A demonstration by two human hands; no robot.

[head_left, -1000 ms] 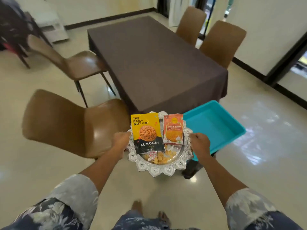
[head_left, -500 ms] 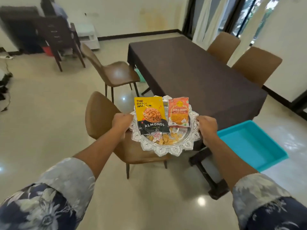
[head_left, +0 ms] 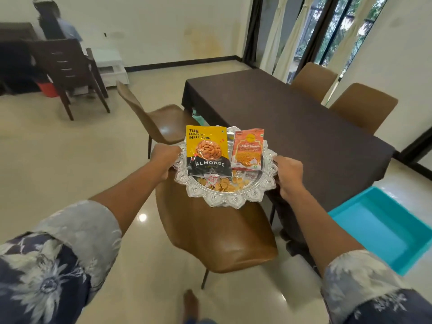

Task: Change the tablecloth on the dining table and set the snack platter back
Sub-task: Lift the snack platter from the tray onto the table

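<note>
1. A glossy cream tiled floor [head_left: 58, 160] fills most of the view and reflects the light
2. A long rectangular dining table draped in a dark brown tablecloth [head_left: 292, 127] runs from the middle of the view toward the tall windows at the far right; the cloth lies flat and hangs down over the near end
3. Four tan leather-look chairs stand around it: one just below the raised platter at the near left side [head_left: 217, 235], one farther back on the same side [head_left: 149, 118], and two on the far side by the cream curtains [head_left: 314, 80] [head_left: 364, 107]
4. A turquoise plastic rectangular tray [head_left: 383, 228] sits low at the right, beside the near corner of the table
5. A dark wooden slatted chair [head_left: 67, 71] stands at the far left wall, with a seated person [head_left: 55, 24] partly seen behind it
6. A round silver snack platter with a scalloped embossed rim [head_left: 224, 197] is held in the air over the near chair, just short of the table's near left edge and not resting on it
7. The left hand [head_left: 164, 157] is closed around the platter's left rim; the right hand [head_left: 289, 176] is closed around its right rim, thumb on top
8. On the platter lie a yellow and black almond pouch [head_left: 207, 152], an orange snack packet [head_left: 247, 148] beside it, and loose golden crisps [head_left: 226, 184] with a small wrapped sweet [head_left: 212, 178] at the near side
</note>
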